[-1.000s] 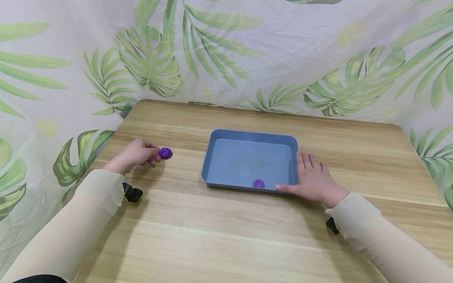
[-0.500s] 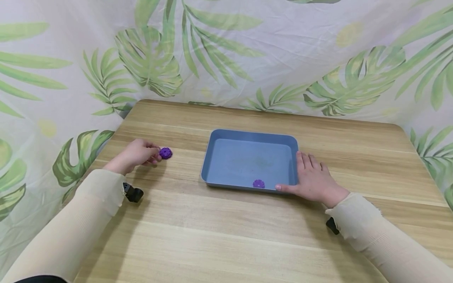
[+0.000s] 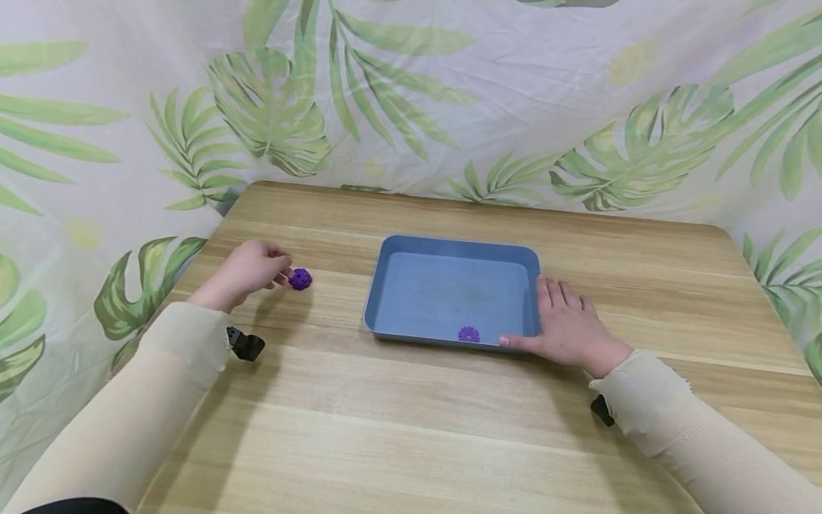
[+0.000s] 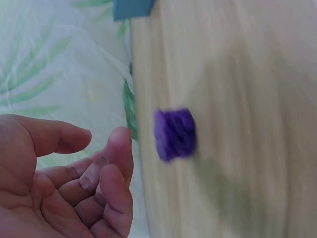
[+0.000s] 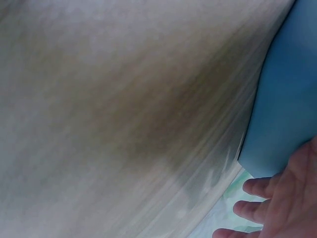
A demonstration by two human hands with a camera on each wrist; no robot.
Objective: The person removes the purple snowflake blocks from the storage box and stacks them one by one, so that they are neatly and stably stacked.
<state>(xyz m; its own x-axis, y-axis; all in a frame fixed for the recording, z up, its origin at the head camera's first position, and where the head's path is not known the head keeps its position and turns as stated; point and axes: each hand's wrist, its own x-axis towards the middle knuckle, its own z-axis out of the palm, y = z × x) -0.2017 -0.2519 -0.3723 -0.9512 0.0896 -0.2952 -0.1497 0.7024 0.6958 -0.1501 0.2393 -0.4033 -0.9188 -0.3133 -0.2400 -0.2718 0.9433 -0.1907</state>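
Observation:
A small clump of purple notched discs [image 3: 300, 279], apparently stacked, sits on the table at the left. In the left wrist view the same purple discs [image 4: 175, 134] look blurred. My left hand [image 3: 254, 267] is just beside them, thumb and fingers apart, with nothing between them. A blue rectangular tray [image 3: 452, 246] stands mid-table. One purple notched disc [image 3: 469, 334] is inside it by the near wall. My right hand [image 3: 571, 330] rests against the tray's near right corner, fingers extended along the right wall and thumb on the near rim.
The wood-grain table [image 3: 411, 421] reaches back to a leaf-printed cloth [image 3: 398, 93] hanging behind and at the sides. A black wrist device [image 3: 246, 345] hangs under the left cuff, and another black device [image 3: 602, 410] under the right one.
My left hand has lifted slightly off the purple discs, and its fingers have drawn away from them. The discs, the tray and my right hand stay put.

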